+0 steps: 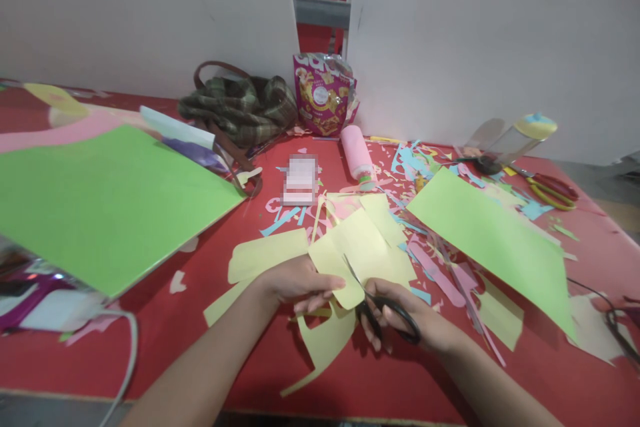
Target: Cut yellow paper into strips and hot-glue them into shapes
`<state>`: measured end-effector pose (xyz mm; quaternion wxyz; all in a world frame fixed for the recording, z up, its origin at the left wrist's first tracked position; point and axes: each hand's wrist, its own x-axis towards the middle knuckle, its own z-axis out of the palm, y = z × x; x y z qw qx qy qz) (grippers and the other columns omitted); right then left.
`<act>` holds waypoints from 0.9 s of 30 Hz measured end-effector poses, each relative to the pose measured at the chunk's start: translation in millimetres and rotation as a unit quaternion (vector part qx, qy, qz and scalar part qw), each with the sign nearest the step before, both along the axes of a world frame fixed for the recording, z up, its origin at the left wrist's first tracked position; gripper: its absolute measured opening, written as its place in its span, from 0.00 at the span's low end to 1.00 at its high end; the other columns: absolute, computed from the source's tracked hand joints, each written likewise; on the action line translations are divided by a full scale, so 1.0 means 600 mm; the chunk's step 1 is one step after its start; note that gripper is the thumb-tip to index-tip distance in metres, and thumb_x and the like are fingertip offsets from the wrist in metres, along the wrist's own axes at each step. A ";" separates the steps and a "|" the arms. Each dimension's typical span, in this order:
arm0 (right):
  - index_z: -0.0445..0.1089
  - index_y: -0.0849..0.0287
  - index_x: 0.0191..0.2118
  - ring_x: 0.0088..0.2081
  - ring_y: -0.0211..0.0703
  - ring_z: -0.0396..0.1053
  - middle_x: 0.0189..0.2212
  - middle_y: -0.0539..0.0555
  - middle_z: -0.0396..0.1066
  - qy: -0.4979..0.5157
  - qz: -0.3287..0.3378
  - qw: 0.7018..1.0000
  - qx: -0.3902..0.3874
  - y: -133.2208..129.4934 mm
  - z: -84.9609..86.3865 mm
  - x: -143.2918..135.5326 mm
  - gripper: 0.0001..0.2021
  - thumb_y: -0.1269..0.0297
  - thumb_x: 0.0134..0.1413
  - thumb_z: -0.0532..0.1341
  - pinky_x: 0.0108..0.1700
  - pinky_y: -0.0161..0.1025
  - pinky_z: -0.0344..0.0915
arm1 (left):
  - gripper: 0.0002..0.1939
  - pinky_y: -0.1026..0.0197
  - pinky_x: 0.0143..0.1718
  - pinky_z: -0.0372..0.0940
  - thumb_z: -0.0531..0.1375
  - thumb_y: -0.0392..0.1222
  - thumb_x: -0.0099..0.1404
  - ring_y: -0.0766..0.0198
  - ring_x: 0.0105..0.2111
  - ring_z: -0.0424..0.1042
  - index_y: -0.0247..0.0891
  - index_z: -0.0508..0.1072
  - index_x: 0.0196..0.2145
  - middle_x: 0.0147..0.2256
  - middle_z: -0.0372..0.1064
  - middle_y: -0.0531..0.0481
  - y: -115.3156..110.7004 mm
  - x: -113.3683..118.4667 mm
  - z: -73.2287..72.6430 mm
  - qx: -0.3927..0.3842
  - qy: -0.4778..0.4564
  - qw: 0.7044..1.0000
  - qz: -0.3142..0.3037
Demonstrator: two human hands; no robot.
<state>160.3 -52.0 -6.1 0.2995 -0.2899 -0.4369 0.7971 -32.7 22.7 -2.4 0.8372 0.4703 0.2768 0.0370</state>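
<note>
While a curved pale yellow paper offcut [327,343] is located nearest, on the red tabletop [425,387], a pair of black-handled metal scissors [370,319] is gripped by the right hand [417,310], its fingers curled around the handles. A pale yellow paper sheet [350,240] is pinched between the thumb and fingers of the left hand [295,280]. The sheet is positioned between the hands and extended away from them; one narrow blade is seen against it, but the blade opening cannot be determined. Farther out, a flat green rectangular panel [115,207] is placed at left and a light green rectangular sheet [500,247] at right. Beyond the yellow paper, a pink cylindrical bottle [356,153] is surrounded by coloured paper scraps [413,160], its green end directed nearward. Farthest back, a green plaid fabric bag [240,107] is set beside a purple printed snack pouch [320,93].
</note>
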 end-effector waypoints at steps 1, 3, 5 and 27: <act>0.54 0.61 0.30 0.23 0.34 0.63 0.22 0.50 0.62 0.000 -0.001 1.000 -0.001 0.000 0.000 0.000 0.16 0.52 0.47 0.54 0.22 0.31 0.57 | 0.18 0.73 0.05 0.43 0.57 0.48 0.50 0.77 0.03 0.49 0.33 0.59 0.13 0.06 0.57 0.58 0.000 0.000 0.000 0.001 -0.004 1.000 0.000; 0.54 0.61 0.31 0.24 0.35 0.64 0.23 0.51 0.62 -0.002 -0.001 1.000 -0.002 -0.002 -0.001 0.000 0.16 0.52 0.47 0.54 0.22 0.31 0.57 | 0.18 0.73 0.05 0.43 0.57 0.47 0.50 0.77 0.03 0.49 0.33 0.59 0.13 0.06 0.57 0.58 -0.001 0.001 0.001 0.000 -0.005 1.000 0.004; 0.53 0.61 0.32 0.23 0.35 0.64 0.24 0.51 0.63 -0.004 0.001 1.000 -0.001 -0.002 -0.003 0.000 0.16 0.52 0.47 0.54 0.22 0.32 0.57 | 0.17 0.73 0.05 0.44 0.57 0.47 0.50 0.77 0.03 0.49 0.33 0.59 0.13 0.06 0.57 0.59 -0.001 0.001 0.000 -0.004 -0.004 1.000 0.006; 0.51 0.59 0.32 0.15 0.29 0.59 0.18 0.46 0.62 -0.072 -0.002 0.997 -0.007 -0.002 -0.002 0.002 0.17 0.52 0.45 0.56 0.15 0.25 0.50 | 0.16 0.72 0.04 0.42 0.57 0.45 0.50 0.77 0.03 0.48 0.33 0.59 0.13 0.05 0.57 0.58 0.001 -0.001 -0.005 -0.003 0.005 1.000 0.022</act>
